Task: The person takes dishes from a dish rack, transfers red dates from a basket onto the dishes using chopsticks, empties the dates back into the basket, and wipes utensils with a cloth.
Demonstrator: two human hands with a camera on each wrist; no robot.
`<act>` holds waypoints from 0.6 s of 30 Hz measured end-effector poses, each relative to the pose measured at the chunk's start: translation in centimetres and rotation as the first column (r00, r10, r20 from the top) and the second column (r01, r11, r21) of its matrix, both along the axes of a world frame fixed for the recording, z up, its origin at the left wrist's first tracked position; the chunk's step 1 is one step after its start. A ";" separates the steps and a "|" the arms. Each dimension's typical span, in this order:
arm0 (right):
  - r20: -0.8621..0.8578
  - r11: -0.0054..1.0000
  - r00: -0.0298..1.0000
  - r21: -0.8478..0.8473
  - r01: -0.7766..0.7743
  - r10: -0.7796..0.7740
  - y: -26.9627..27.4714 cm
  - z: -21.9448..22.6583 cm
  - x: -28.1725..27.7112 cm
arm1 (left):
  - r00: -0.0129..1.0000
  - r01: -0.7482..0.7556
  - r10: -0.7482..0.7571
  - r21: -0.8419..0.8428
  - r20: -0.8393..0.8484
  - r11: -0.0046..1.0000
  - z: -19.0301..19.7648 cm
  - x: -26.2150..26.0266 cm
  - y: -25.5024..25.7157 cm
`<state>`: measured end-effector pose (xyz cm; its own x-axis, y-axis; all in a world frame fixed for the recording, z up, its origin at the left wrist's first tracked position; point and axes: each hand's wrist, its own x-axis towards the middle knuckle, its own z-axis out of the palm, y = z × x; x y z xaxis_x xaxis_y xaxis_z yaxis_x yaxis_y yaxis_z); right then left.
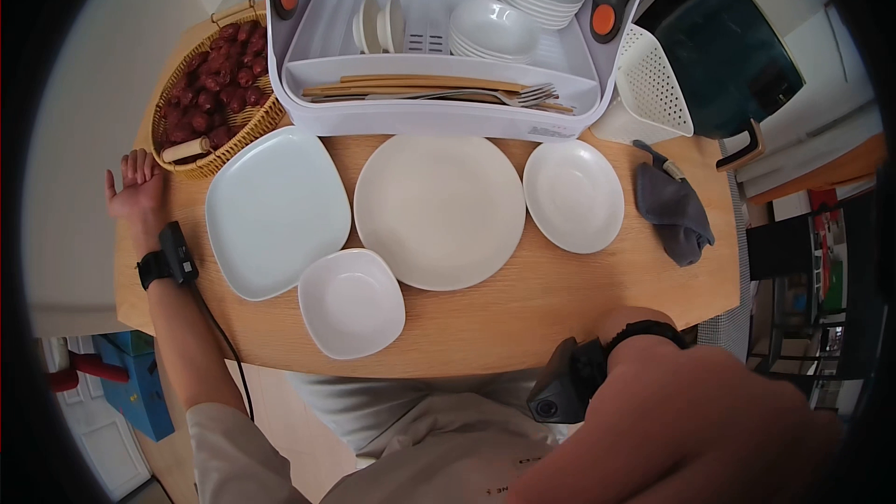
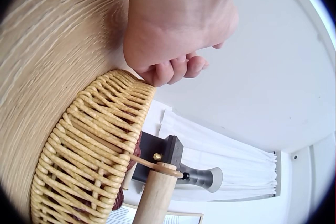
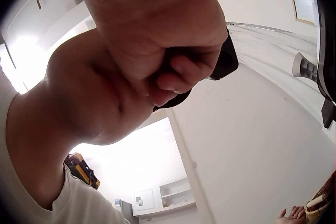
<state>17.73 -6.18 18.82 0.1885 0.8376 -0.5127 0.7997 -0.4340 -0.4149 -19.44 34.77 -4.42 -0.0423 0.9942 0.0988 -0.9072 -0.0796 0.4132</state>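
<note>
My left hand [image 1: 138, 189] rests palm up at the table's left edge, fingers loosely curled and nothing in them. Right beside it is a wicker basket [image 2: 89, 145] of dark red dates [image 1: 219, 75], with a wooden handle [image 2: 157, 195]. My right hand [image 3: 157, 50] is raised close to my head, large at the lower right of the head view. In the right wrist view its fingers curl in front of a black device [image 3: 227, 62]; the fingertips are partly hidden, and I cannot tell whether they grip it.
On the table lie a square plate [image 1: 278, 215], a large round plate [image 1: 439, 210], a smaller plate [image 1: 574, 196], a bowl [image 1: 352, 303] and a grey cloth [image 1: 672, 215]. Behind stands a white dish box [image 1: 392, 119] with bowls, chopsticks and forks, beside a perforated white basket [image 1: 653, 84].
</note>
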 end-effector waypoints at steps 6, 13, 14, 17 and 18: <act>0.200 0.997 0.977 0.041 0.063 -0.070 -2.0 -0.2 -0.4 | 0.999 0.041 -0.041 0.045 0.014 0.998 -0.5 -0.3 0.2; 0.410 0.982 0.896 0.136 0.128 -0.173 -5.3 -0.5 -1.5 | 0.999 0.036 -0.038 0.089 0.024 0.995 -0.5 -0.4 0.4; 0.448 0.978 0.870 0.138 0.159 -0.205 1.1 -0.2 -2.7 | 0.998 0.059 -0.062 0.081 0.034 0.995 -0.6 -0.5 0.5; 0.555 0.962 0.786 0.134 0.238 -0.271 -3.2 -0.9 -4.6 | 1.000 0.009 -0.007 0.112 -0.019 0.994 -0.8 -0.3 0.8; 0.584 0.959 0.762 0.135 0.250 -0.281 -1.8 -0.9 -4.1 | 1.000 0.014 -0.013 0.102 -0.018 0.995 -0.7 0.2 0.4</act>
